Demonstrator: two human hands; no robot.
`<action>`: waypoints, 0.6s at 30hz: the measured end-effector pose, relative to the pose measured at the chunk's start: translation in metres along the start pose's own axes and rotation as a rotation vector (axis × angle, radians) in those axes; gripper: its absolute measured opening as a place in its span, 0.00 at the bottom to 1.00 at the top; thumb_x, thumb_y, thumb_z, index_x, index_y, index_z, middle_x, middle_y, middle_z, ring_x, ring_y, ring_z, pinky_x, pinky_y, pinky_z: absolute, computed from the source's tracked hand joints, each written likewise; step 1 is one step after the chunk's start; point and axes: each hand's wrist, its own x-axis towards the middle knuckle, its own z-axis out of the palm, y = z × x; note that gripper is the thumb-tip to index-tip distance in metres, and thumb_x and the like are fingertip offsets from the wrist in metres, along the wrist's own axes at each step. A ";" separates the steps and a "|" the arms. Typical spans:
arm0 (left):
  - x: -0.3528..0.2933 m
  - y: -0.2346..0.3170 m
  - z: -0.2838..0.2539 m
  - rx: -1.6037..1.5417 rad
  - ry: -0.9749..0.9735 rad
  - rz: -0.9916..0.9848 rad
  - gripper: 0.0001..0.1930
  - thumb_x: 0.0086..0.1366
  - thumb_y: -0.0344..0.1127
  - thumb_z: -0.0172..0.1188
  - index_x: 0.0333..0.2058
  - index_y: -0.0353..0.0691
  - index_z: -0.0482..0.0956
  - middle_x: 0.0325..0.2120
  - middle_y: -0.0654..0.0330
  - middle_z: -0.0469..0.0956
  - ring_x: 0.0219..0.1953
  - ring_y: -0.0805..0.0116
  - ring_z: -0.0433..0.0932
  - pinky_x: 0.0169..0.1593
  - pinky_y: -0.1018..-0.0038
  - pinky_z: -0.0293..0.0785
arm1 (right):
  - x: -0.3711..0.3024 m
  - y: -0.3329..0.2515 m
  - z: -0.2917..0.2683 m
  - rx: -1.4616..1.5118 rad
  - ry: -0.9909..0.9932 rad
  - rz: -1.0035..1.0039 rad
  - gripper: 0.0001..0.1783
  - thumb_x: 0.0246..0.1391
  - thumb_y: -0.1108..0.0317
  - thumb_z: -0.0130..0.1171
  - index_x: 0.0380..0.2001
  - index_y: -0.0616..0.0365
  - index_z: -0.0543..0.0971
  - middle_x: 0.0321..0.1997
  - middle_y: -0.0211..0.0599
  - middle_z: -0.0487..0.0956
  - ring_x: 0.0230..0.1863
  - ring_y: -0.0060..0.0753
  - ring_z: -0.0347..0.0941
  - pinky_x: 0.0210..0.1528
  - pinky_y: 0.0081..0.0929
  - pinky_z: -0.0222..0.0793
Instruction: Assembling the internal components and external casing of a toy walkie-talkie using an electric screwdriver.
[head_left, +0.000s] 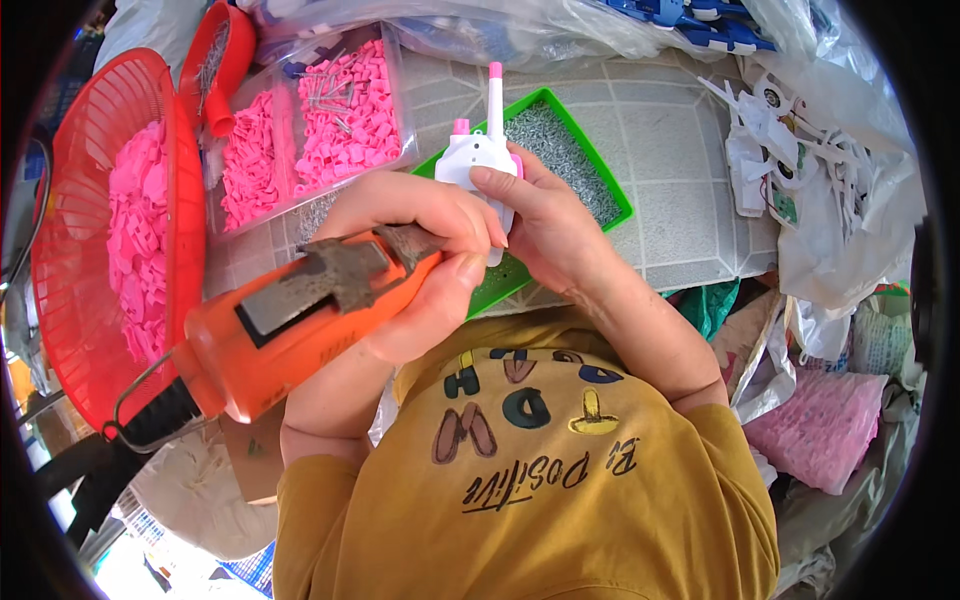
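My left hand (420, 240) is wrapped round an orange electric screwdriver (290, 315), which slants from lower left up toward the middle. Its tip is hidden by my fingers. A white toy walkie-talkie (476, 150) with a pink-tipped antenna and a pink knob is gripped in my right hand (545, 215), the thumb lying across its face. The fingers of my left hand are close against the toy's lower part; whether the screwdriver touches it cannot be seen. Beneath both hands lies a green tray (622, 212) filled with small metal screws.
At left stands a red basket (70, 230) of pink plastic parts. Beside it are a red scoop (235, 60) with screws and a clear divided box (405, 100) of small pink pieces. White shells with wires (765, 150) lie at right, near pink foam packing (820, 425).
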 end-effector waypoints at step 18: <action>-0.016 0.027 -0.046 -0.260 -0.064 -0.001 0.23 0.63 0.49 0.61 0.46 0.35 0.74 0.38 0.53 0.70 0.41 0.58 0.71 0.50 0.51 0.72 | -0.031 -0.060 -0.013 0.095 -0.099 -0.200 0.31 0.67 0.48 0.38 0.69 0.50 0.59 0.57 0.34 0.73 0.55 0.34 0.72 0.55 0.45 0.73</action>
